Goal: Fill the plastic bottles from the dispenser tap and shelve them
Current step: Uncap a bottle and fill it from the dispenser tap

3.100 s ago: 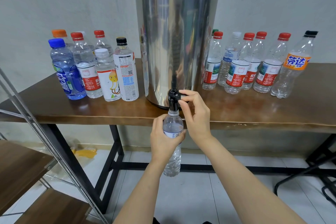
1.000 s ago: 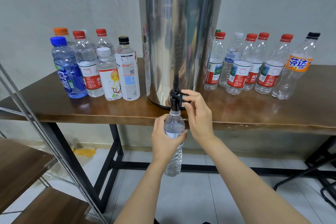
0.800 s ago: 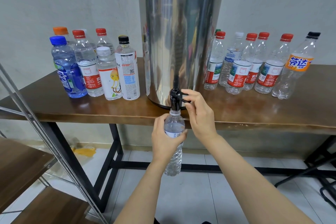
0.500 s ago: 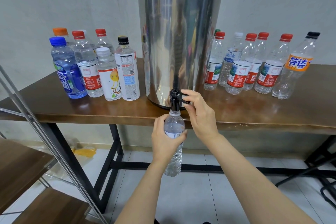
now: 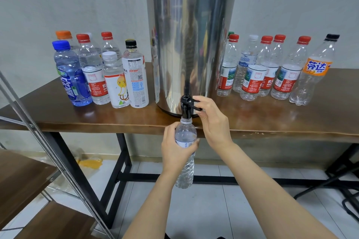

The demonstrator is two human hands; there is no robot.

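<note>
My left hand (image 5: 174, 151), fingers curled round bottle (image 5: 185, 172) (label mostly hidden) | right hand (image 5: 213, 122), fingers pinching tap (image 5: 186, 106) lever | dispenser (image 5: 190, 44) top cut off | far-right orange label (image 5: 316, 67): 芬达

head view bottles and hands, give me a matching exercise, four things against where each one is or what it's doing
Column one
1. blue bottle
2. orange-label bottle
3. uncapped bottle
4. right hand

Column two
A. pinches the tap lever
B. stands at the far right end of the table, black cap
C. held by the left hand under the tap
D. stands at the far left end of the table, blue cap

Pairs: 1-D, 2-B, 3-C, 4-A
</note>
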